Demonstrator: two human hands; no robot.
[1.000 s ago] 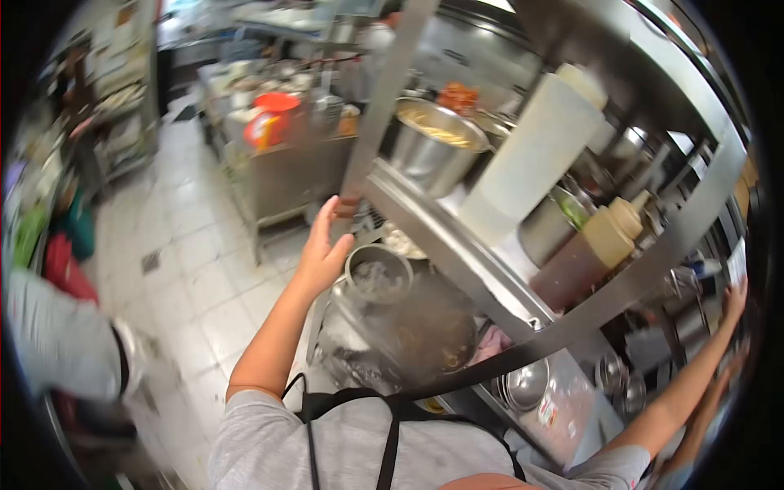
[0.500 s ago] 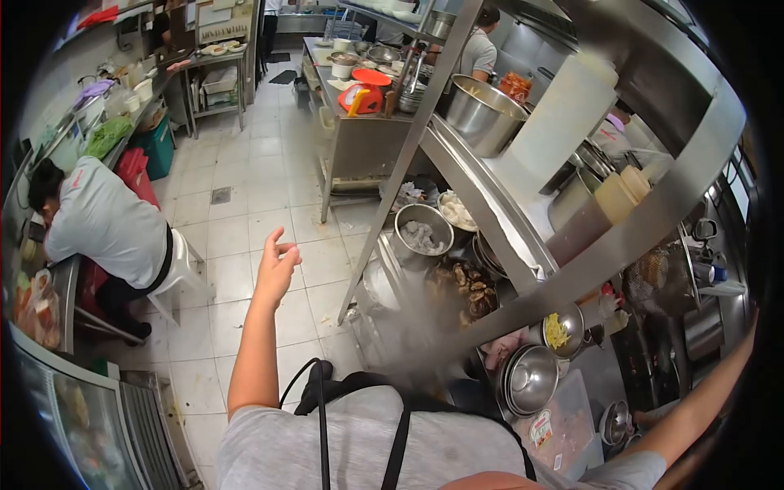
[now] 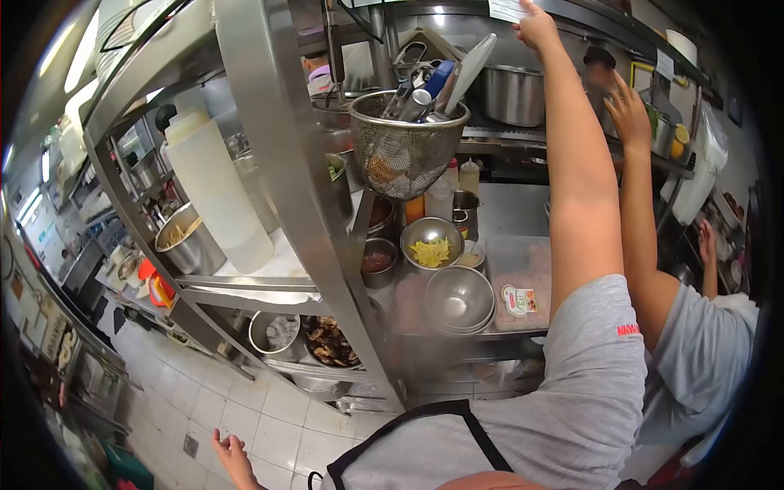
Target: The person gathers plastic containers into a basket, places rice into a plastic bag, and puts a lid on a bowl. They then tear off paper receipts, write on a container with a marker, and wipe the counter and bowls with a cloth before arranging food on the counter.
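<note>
My right arm is raised high, and my right hand (image 3: 537, 28) is at the top edge with its fingers closed on the edge of a white paper slip (image 3: 506, 9) along the overhead rail. My left hand (image 3: 233, 459) hangs low over the tiled floor, fingers apart and holding nothing. Between them are a wire mesh basket (image 3: 402, 153) of utensils, a metal bowl of yellow pieces (image 3: 430, 251), stacked empty steel bowls (image 3: 460, 300) and a labelled clear container (image 3: 516, 278) of pink contents.
Close beside my right arm is a co-worker's raised arm (image 3: 645, 188). A steel shelf post (image 3: 282, 155) stands at centre left, with a large white bottle (image 3: 214, 192) on its shelf. Pots (image 3: 282, 335) sit below. Another person's hand (image 3: 707, 242) is at far right.
My view has swung right, from the aisle to the counter and rail. My right arm has risen to the paper slip. My left hand now shows lower in view, still open.
</note>
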